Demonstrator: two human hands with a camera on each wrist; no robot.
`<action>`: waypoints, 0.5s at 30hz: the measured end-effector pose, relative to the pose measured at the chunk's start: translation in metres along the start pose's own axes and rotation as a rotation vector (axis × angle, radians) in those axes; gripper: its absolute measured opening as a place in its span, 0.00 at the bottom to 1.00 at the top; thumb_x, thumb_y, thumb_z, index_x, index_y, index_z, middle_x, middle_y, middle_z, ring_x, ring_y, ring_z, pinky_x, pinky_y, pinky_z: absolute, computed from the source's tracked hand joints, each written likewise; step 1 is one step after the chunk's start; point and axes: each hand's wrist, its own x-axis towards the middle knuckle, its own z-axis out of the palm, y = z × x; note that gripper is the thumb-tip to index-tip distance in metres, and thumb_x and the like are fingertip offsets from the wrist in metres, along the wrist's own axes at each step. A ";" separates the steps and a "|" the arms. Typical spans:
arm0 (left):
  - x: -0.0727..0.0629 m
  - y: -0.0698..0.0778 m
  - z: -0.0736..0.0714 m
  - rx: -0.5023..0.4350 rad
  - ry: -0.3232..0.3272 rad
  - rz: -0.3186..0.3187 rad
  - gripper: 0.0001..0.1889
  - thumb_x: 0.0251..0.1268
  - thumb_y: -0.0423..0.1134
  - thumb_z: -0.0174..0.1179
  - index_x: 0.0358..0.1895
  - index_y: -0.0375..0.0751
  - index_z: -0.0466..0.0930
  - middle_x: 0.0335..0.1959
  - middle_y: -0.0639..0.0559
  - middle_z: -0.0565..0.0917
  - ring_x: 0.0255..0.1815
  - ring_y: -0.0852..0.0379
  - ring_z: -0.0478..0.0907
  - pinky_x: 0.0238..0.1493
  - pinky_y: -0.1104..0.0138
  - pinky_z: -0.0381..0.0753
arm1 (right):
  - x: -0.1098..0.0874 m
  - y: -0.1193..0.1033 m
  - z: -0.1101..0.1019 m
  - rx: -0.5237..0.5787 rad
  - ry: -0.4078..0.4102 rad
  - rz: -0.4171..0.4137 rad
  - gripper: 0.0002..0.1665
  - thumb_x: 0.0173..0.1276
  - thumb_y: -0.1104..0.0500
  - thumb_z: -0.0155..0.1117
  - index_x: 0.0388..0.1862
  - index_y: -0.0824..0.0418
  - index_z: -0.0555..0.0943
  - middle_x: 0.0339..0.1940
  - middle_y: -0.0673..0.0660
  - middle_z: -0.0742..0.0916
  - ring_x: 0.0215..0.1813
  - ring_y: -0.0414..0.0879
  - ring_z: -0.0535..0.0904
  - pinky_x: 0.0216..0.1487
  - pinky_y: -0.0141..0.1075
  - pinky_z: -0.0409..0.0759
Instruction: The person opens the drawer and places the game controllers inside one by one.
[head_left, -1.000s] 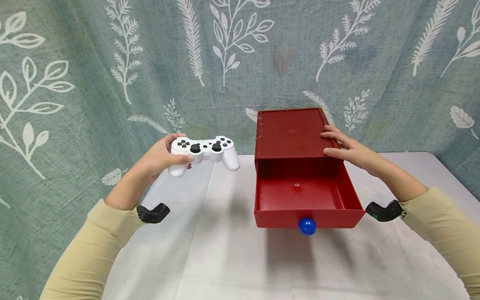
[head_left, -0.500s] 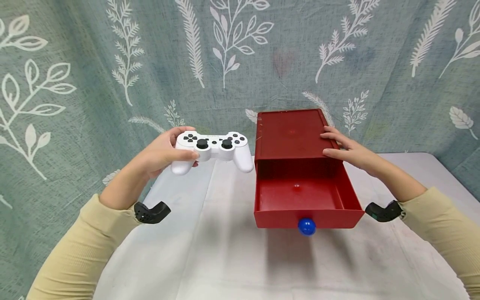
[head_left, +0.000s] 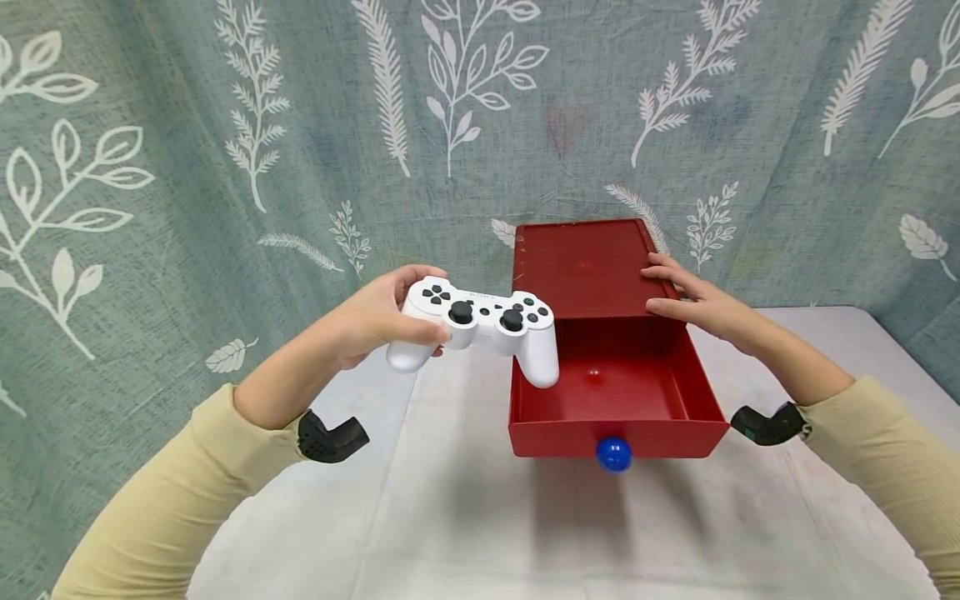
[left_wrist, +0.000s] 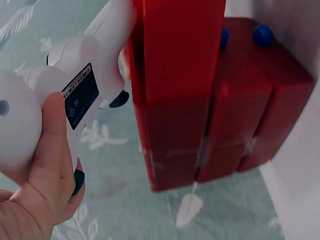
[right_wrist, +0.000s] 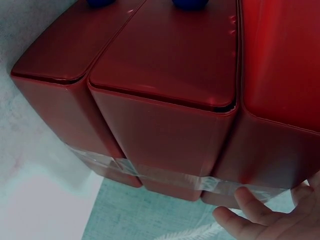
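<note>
My left hand [head_left: 367, 321] grips a white game controller [head_left: 487, 321] by one handle, with the thumb on its front. The controller tilts down to the right, and its far handle overlaps the left side of the pulled-out top drawer [head_left: 547, 437] in the head view. Its underside with a dark label [left_wrist: 82, 97] faces the left wrist camera. The drawer has a blue round knob [head_left: 614, 454] and shows a bare red floor. Fingers spread, my right hand [head_left: 697, 298] rests on the right top edge of the red drawer unit [head_left: 581, 267].
Lower drawers [right_wrist: 165, 65] with blue knobs are closed beneath the pulled-out one, and clear tape [right_wrist: 170, 175] runs along the unit's side. A white-covered table [head_left: 420, 517] bears the unit. Behind hangs a grey-green curtain [head_left: 315, 108] with white leaf patterns.
My left hand has carried the controller to the right, from beside the drawer unit to overlapping the drawer's left side. The controller has tilted more. The right hand and drawer stay put.
</note>
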 end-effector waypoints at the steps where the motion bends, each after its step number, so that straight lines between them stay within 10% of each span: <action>1: 0.001 0.001 0.004 -0.001 -0.012 0.000 0.35 0.45 0.25 0.62 0.60 0.31 0.57 0.41 0.45 0.75 0.28 0.52 0.80 0.34 0.62 0.80 | 0.000 0.000 0.000 0.002 0.001 -0.001 0.38 0.68 0.52 0.50 0.73 0.57 0.50 0.75 0.52 0.39 0.72 0.63 0.42 0.61 0.62 0.57; 15: 0.017 0.011 0.046 0.027 -0.072 -0.088 0.36 0.44 0.28 0.64 0.60 0.38 0.59 0.46 0.41 0.73 0.28 0.50 0.80 0.34 0.61 0.80 | 0.001 0.000 0.000 -0.009 0.008 0.008 0.38 0.68 0.51 0.51 0.73 0.58 0.50 0.75 0.52 0.40 0.72 0.61 0.40 0.62 0.63 0.54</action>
